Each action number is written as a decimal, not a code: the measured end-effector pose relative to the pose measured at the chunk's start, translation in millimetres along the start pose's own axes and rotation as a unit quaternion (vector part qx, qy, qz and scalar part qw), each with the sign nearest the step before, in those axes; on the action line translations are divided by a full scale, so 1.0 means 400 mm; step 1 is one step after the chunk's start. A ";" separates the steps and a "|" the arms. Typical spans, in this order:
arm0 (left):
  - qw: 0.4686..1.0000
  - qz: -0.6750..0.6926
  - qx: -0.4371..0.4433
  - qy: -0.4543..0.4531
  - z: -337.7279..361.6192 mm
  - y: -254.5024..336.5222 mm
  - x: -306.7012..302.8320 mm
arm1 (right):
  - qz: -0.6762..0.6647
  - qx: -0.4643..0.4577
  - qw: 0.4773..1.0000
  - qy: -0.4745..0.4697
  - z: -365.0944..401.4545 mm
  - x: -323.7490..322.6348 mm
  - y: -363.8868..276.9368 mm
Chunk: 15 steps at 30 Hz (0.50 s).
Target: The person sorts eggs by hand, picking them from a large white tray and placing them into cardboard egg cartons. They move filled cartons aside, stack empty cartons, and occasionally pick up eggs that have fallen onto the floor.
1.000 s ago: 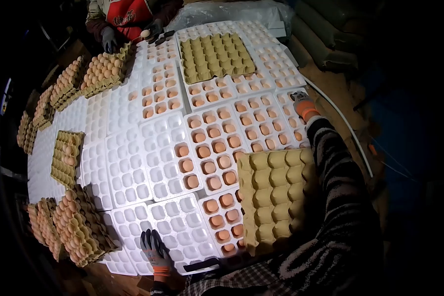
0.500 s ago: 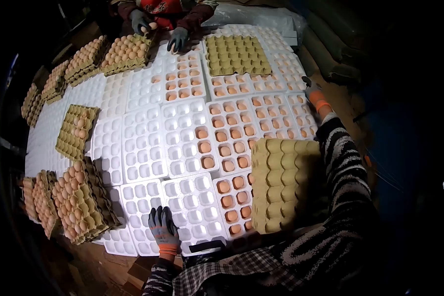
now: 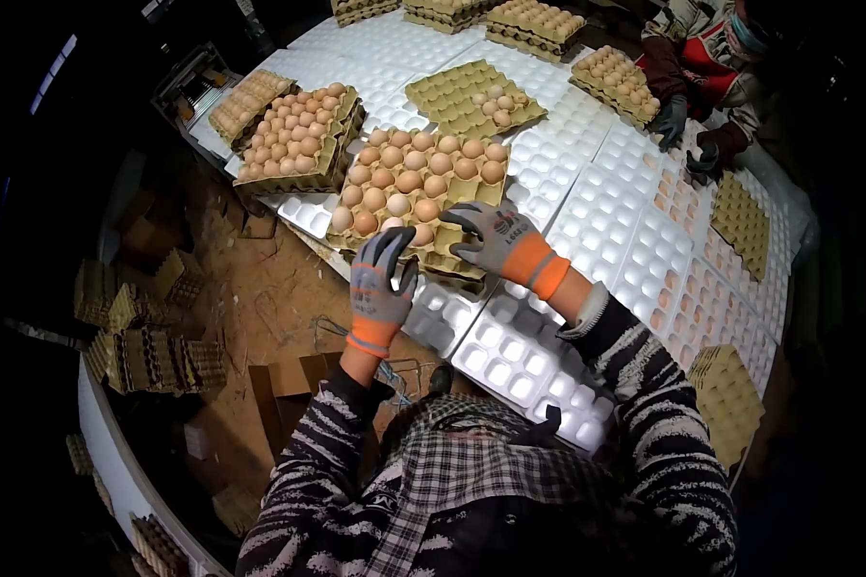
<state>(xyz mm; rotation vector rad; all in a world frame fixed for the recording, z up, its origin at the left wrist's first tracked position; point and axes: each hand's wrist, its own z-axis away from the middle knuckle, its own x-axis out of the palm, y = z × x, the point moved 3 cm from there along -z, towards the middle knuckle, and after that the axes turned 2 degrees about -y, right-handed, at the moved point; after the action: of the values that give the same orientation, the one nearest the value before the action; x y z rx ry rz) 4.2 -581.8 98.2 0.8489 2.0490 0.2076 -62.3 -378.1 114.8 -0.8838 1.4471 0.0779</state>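
A pulp egg tray full of brown and pale eggs lies in front of me, on top of a stack with a few bare cups along its near side. My left hand, in a grey and orange glove, reaches over the near left edge, fingers apart from the thumb and fingertips at the front eggs. At the near right side my right hand, gloved alike, spreads curved fingers over the bare cups beside the eggs. White foam trays lie beneath and to the right.
More stacked egg trays stand to the left. Behind, a pulp tray holds a few eggs. At the back right a co-worker's gloved hands are over the foam trays. An upside-down pulp tray rests at right; cardboard boxes lie below.
My view has swung left. Both hands have come together at the loaded egg tray; my left hand was on a foam tray and my right was out by the table's far right edge.
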 end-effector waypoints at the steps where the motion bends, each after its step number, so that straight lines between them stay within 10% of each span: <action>1: 0.998 -0.048 0.001 -0.036 -0.024 -0.078 -0.026 | 0.006 -0.012 1.000 0.014 -0.055 0.078 -0.005; 4: 0.962 -0.137 0.042 -0.232 -0.088 -0.231 0.017 | 0.127 0.073 0.985 -0.097 -0.157 0.225 -0.046; 7: 0.942 -0.138 0.057 -0.300 -0.115 -0.297 0.071 | 0.075 0.065 0.995 0.010 -0.154 0.200 -0.056; 10: 0.968 0.136 -0.086 -0.194 -0.139 -0.331 -0.004 | -0.320 0.199 0.924 0.069 -0.114 0.075 -0.040; 12: 0.890 0.419 -0.145 -0.108 -0.163 -0.396 -0.003 | -0.414 0.206 0.882 0.094 -0.129 0.092 0.044; 15: 0.967 0.127 0.000 -0.221 -0.218 -0.397 0.048 | 0.021 0.206 0.978 0.032 -0.194 0.137 -0.013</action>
<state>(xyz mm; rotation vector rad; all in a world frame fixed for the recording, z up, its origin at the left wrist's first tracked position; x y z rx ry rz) -149.4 -675.0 67.5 1.0530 1.5243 0.1427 -113.4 -450.1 79.1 -0.5186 1.4706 -0.2149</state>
